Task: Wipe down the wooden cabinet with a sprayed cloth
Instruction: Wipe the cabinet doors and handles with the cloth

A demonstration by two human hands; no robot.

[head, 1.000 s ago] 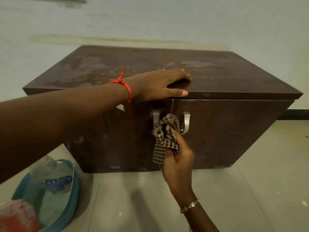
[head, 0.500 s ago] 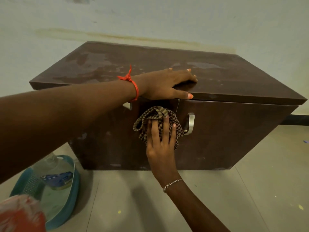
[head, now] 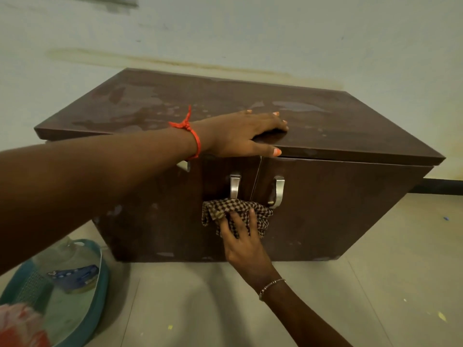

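A low dark wooden cabinet (head: 338, 216) stands on the floor against the wall, its top blotched with damp patches. Two metal handles (head: 235, 186) sit where the front doors meet. My left hand (head: 240, 134) lies flat on the top's front edge, fingers spread, thumb over the lip. My right hand (head: 240, 236) presses a brown checked cloth (head: 235, 209) against the door front just below the handles.
A teal plastic tub (head: 100, 279) holding a clear bottle with a blue label (head: 75, 276) stands on the tiled floor at lower left. A red and white blurred object (head: 20, 326) fills the bottom left corner. Bare floor tiles spread to the right.
My right hand has slid the cloth from over the left handle down to below both handles. The left hand has stayed on the top edge.
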